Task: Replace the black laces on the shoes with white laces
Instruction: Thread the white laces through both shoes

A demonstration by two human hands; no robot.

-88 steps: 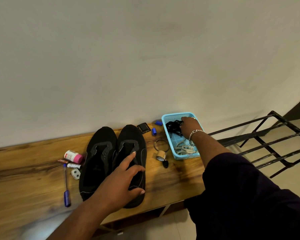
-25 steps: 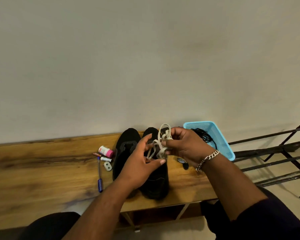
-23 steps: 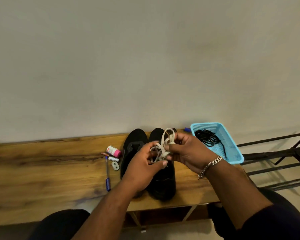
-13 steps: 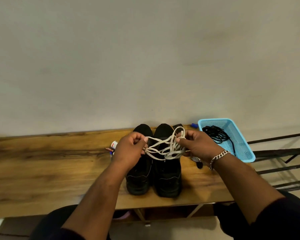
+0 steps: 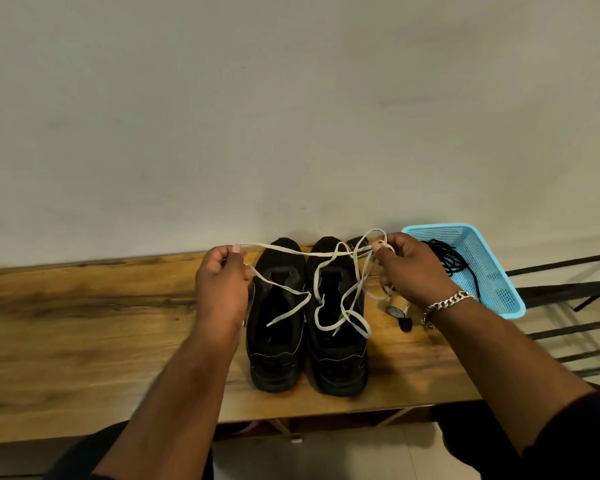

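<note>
Curled fingers of the left hand (image 5: 222, 289) and right hand (image 5: 409, 271) pinched the white laces (image 5: 329, 292), stretched tangled above the unlaced shoes (image 5: 307, 327) on the worktop (image 5: 84, 323), limp and light, probably best held near the tips.

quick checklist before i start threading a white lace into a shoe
1. White laces in hand: ok, left hand and right hand both pinch them above the shoes.
2. Laces untangled: not ok, loops cross and droop over the right-side shoe.
3. A free lace tip: ok, two tips hang over the shoes.
4. Black laces out: ok, they lie in the blue basket, shoes show none.
5. Shoes steady: ok, side by side, flat on the bench.
6. Eyelets clear: cannot tell, too dark.
</note>
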